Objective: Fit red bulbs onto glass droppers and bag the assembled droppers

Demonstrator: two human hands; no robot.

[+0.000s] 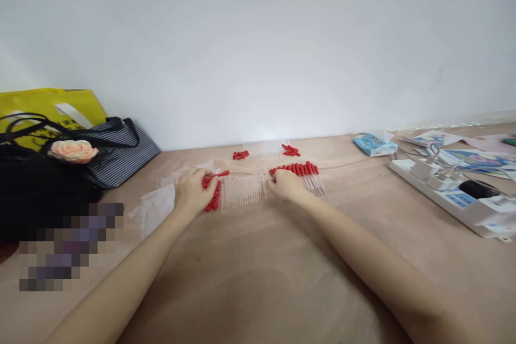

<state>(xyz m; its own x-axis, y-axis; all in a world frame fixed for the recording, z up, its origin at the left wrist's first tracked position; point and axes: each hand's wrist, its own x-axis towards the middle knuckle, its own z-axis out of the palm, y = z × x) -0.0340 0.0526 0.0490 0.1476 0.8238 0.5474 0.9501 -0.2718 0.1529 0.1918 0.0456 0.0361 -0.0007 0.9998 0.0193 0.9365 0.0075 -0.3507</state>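
Note:
My left hand (194,189) is closed over a small pile of red rubber bulbs (212,204). One red rubber bulb (223,174) sticks out to the right from between its fingertips. In the middle lies a row of thin clear tubes (243,190), side by side. My right hand (285,185), fingers pinched together, is at the right end of these tubes. What is in its fingertips is hidden. It partly covers a row of droppers (310,176), clear tubes capped with red bulbs. Clear plastic bags (159,207) lie under and beside my left hand.
More red bulbs (241,155) and a few red-capped pieces (291,150) lie near the wall. A white power strip (447,193) with plugs and a blue tissue pack (374,145) are at right. A striped bag (124,153) and a yellow bag (86,101) stand at left.

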